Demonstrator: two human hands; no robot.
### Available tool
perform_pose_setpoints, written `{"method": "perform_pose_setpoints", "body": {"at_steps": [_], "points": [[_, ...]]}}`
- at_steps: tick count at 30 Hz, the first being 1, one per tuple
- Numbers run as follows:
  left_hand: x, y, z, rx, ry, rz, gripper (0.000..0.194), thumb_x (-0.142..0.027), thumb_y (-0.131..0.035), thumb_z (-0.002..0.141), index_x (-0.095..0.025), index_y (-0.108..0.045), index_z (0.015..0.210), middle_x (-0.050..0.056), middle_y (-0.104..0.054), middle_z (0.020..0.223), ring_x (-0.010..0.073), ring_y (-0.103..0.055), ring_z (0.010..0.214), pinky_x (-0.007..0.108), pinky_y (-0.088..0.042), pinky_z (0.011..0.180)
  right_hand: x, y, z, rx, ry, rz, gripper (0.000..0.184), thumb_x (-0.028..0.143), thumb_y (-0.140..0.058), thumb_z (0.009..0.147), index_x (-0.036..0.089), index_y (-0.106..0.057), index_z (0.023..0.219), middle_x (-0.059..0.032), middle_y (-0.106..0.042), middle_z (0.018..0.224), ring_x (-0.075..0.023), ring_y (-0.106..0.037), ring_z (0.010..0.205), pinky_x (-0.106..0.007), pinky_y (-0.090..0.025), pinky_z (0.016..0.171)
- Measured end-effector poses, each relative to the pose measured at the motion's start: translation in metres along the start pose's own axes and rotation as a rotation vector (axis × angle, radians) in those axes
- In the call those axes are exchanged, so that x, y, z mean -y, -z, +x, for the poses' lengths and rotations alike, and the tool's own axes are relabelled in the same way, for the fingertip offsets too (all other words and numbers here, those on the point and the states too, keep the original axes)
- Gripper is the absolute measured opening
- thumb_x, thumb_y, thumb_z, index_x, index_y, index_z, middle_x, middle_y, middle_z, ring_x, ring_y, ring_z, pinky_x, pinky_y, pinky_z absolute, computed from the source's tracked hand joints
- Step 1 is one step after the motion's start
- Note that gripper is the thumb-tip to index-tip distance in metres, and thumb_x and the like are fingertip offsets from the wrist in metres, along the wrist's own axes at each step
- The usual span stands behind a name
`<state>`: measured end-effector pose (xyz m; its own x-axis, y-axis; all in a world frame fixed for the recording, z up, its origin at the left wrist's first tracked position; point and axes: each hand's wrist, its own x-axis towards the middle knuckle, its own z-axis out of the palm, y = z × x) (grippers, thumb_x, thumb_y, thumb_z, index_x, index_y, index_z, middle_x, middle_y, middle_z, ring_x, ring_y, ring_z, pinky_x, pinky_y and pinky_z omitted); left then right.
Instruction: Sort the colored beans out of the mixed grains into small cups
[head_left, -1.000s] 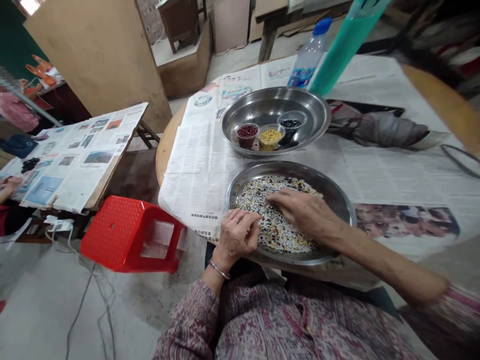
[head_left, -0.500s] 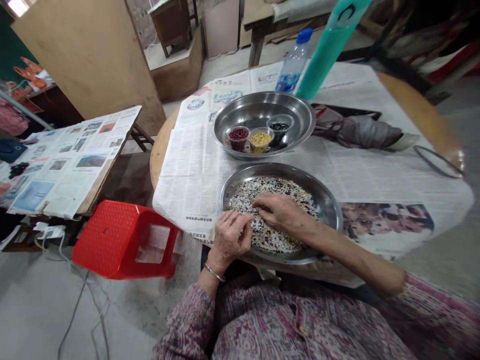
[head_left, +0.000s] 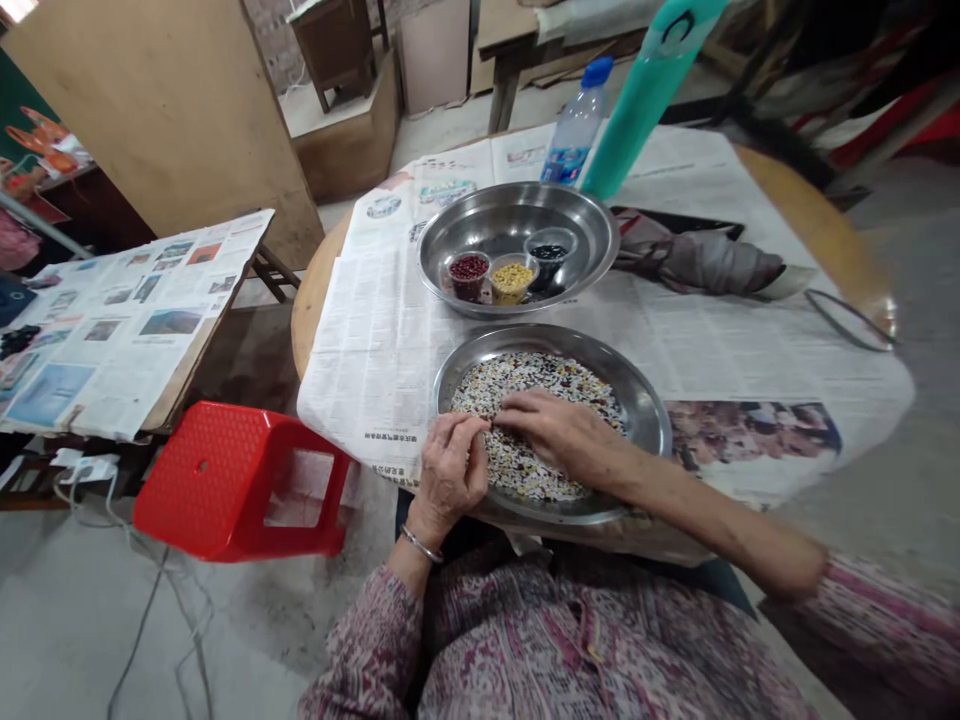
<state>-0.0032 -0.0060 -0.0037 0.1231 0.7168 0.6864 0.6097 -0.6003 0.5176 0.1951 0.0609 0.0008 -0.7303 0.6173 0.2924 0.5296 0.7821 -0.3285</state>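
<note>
A metal basin (head_left: 651, 405) right before me holds a spread of white grains mixed with red, yellow and black beans (head_left: 551, 370). My left hand (head_left: 450, 468) is at the basin's near left rim with its fingers curled and thumb drawn in. My right hand (head_left: 559, 432) reaches over the grains, fingertips pinched together close to the left fingertips. Whatever lies between the fingers of either hand is too small to make out. Behind, a second metal basin (head_left: 581, 225) holds a cup of red beans (head_left: 469, 272), one of yellow beans (head_left: 512, 278) and one of black beans (head_left: 549, 252).
Newspaper (head_left: 360, 370) covers the round table. A water bottle (head_left: 576, 125), a teal bottle (head_left: 649, 100) and a grey cloth bundle (head_left: 705, 262) stand or lie beyond the basins. A red stool (head_left: 202, 480) and another papered table (head_left: 142, 310) are at left.
My right hand has drawn left across the grains toward my left hand, and their fingertips are now nearly together. The whole view has shifted, moving the table leftward in the picture.
</note>
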Motion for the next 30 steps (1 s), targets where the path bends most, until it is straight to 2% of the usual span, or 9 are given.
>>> {"method": "perform_pose_setpoints", "body": {"at_steps": [3, 5, 9, 11, 14, 18, 24, 27, 30], "points": [[0.000, 0.000, 0.000, 0.002, 0.011, -0.005, 0.021, -0.007, -0.050, 0.100, -0.017, -0.062, 0.114, 0.009, -0.069, 0.102, 0.0202, -0.066, 0.101, 0.036, -0.059, 0.091, -0.025, 0.010, -0.005, -0.109, -0.148, -0.136, 0.030, 0.012, -0.050, 0.093, 0.021, -0.074, 0.109, -0.0122, -0.072, 0.117, -0.0269, -0.066, 0.111, -0.042, -0.059, 0.091], [0.000, 0.000, -0.001, -0.001, 0.013, -0.004, 0.021, -0.007, -0.051, 0.099, -0.018, -0.062, 0.113, 0.009, -0.069, 0.101, 0.0200, -0.066, 0.100, 0.035, -0.059, 0.090, -0.033, 0.017, -0.019, -0.115, -0.212, -0.176, 0.027, 0.025, -0.049, 0.099, 0.021, -0.073, 0.110, -0.0136, -0.072, 0.114, -0.0293, -0.067, 0.108, -0.046, -0.059, 0.091], [0.002, 0.000, -0.002, 0.002, 0.018, -0.008, 0.020, -0.008, -0.052, 0.099, -0.018, -0.063, 0.113, 0.009, -0.069, 0.101, 0.0199, -0.066, 0.098, 0.036, -0.059, 0.090, -0.023, 0.023, -0.053, -0.010, -0.240, -0.124, 0.042, 0.051, -0.055, 0.099, 0.021, -0.067, 0.125, -0.0158, -0.072, 0.116, -0.0324, -0.070, 0.103, -0.047, -0.060, 0.085], [0.002, -0.001, -0.002, 0.013, 0.026, -0.008, 0.020, -0.009, -0.051, 0.100, -0.018, -0.063, 0.113, 0.009, -0.069, 0.101, 0.0202, -0.066, 0.099, 0.036, -0.060, 0.090, -0.009, 0.019, -0.060, 0.039, -0.222, -0.028, 0.043, 0.050, -0.059, 0.097, 0.021, -0.064, 0.127, -0.0137, -0.071, 0.113, -0.0293, -0.071, 0.098, -0.043, -0.059, 0.081], [0.002, 0.000, -0.002, 0.028, 0.024, 0.001, 0.020, -0.009, -0.051, 0.100, -0.018, -0.063, 0.113, 0.009, -0.068, 0.102, 0.0204, -0.067, 0.101, 0.037, -0.059, 0.092, 0.007, 0.008, -0.048, 0.091, -0.188, 0.117, 0.021, 0.028, -0.055, 0.098, 0.021, -0.067, 0.114, -0.0095, -0.071, 0.103, -0.0230, -0.071, 0.091, -0.035, -0.057, 0.078], [0.003, 0.000, -0.002, 0.011, 0.017, -0.014, 0.023, -0.008, -0.049, 0.100, -0.017, -0.063, 0.115, 0.009, -0.068, 0.102, 0.0203, -0.065, 0.101, 0.036, -0.059, 0.092, 0.014, 0.001, -0.004, 0.126, -0.140, 0.166, 0.024, 0.012, -0.047, 0.096, 0.021, -0.070, 0.098, -0.0066, -0.070, 0.091, -0.0191, -0.067, 0.083, -0.032, -0.052, 0.077], [0.006, -0.001, -0.002, -0.005, 0.008, -0.016, 0.027, -0.006, -0.045, 0.100, -0.017, -0.062, 0.118, 0.011, -0.066, 0.109, 0.0213, -0.064, 0.107, 0.037, -0.058, 0.095, 0.008, 0.010, 0.048, 0.052, -0.108, -0.075, 0.024, 0.022, -0.049, 0.100, 0.019, -0.073, 0.105, -0.0132, -0.071, 0.107, -0.0264, -0.061, 0.103, -0.037, -0.050, 0.085], [0.006, -0.002, -0.003, 0.015, 0.022, -0.014, 0.027, -0.006, -0.045, 0.100, -0.017, -0.062, 0.118, 0.010, -0.066, 0.108, 0.0211, -0.064, 0.105, 0.038, -0.058, 0.094, -0.004, 0.009, 0.047, 0.012, -0.231, -0.250, 0.027, 0.036, -0.054, 0.100, 0.019, -0.072, 0.112, -0.0163, -0.069, 0.116, -0.0317, -0.058, 0.109, -0.040, -0.050, 0.082], [0.006, -0.002, -0.003, 0.019, 0.034, -0.031, 0.027, -0.007, -0.045, 0.100, -0.017, -0.062, 0.118, 0.010, -0.066, 0.107, 0.0211, -0.065, 0.104, 0.038, -0.058, 0.094, -0.014, 0.005, 0.032, -0.015, -0.319, -0.217, 0.027, 0.037, -0.053, 0.099, 0.020, -0.072, 0.108, -0.0154, -0.069, 0.108, -0.0305, -0.061, 0.102, -0.040, -0.051, 0.079]]}}
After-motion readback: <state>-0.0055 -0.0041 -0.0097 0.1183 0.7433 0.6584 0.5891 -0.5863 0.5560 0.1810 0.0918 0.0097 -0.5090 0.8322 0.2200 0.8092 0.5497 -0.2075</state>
